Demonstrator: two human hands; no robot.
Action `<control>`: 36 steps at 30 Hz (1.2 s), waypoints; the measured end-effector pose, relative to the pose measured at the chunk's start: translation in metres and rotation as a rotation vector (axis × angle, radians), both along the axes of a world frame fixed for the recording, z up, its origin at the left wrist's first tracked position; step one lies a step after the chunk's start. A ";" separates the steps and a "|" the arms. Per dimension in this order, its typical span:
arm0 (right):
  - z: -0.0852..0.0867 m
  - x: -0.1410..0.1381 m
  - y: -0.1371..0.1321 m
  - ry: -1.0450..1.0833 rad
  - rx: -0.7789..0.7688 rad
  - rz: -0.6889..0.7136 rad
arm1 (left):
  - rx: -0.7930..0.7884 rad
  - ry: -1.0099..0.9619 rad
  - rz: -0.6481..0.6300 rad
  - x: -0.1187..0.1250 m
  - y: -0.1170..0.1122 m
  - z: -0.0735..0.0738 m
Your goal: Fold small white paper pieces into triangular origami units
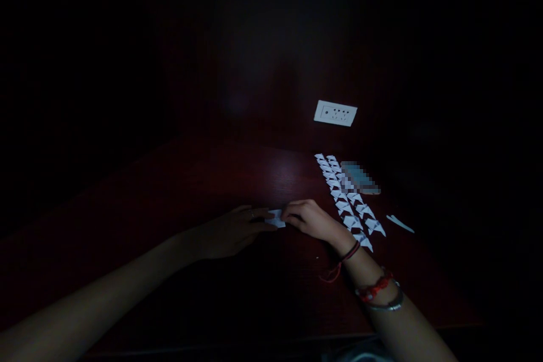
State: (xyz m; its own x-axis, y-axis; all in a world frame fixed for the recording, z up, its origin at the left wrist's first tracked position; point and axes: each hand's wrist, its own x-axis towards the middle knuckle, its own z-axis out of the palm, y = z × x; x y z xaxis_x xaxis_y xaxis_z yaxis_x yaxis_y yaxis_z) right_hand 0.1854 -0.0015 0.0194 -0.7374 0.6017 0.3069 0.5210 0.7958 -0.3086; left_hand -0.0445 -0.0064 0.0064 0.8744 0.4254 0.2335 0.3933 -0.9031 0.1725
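Observation:
A small piece of folded white paper (276,218) lies on the dark red table between my two hands. My left hand (235,230) comes in from the left, its fingers reaching forward and holding the paper's left side between thumb and fingertips. At the paper's right edge, my right hand (311,219) is closed, its fingers curled and pinching there. The exact contact under the right fingertips is hard to see in the dim light. Just right of that hand, folded paper pieces (340,206) with pointed ends stand in two long rows.
Behind the rows lies a phone-like flat object (365,179), partly blurred out. A thin white strip (400,223) rests to the right. A white socket panel (335,113) is on the dark wall behind the table (169,181). Surroundings fade into darkness.

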 end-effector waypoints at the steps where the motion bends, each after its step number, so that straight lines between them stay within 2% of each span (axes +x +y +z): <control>1: 0.000 0.000 0.000 -0.016 0.009 0.013 | -0.005 0.002 -0.003 0.000 0.000 0.001; 8: 0.001 0.001 -0.001 -0.087 0.061 0.014 | -0.007 0.010 0.019 0.002 -0.001 0.003; 14: 0.003 -0.001 -0.002 -0.126 0.077 0.003 | 0.022 0.007 -0.021 0.002 0.000 0.000; 21: 0.007 -0.002 -0.010 -0.182 0.108 -0.089 | 0.053 0.027 -0.024 0.003 0.002 -0.002; 30: 0.011 -0.006 -0.013 -0.362 0.216 -0.133 | 0.058 0.011 -0.016 0.004 0.002 -0.004; 36: 0.011 0.003 -0.013 -0.363 0.211 -0.214 | 0.032 -0.004 -0.009 0.001 0.004 -0.006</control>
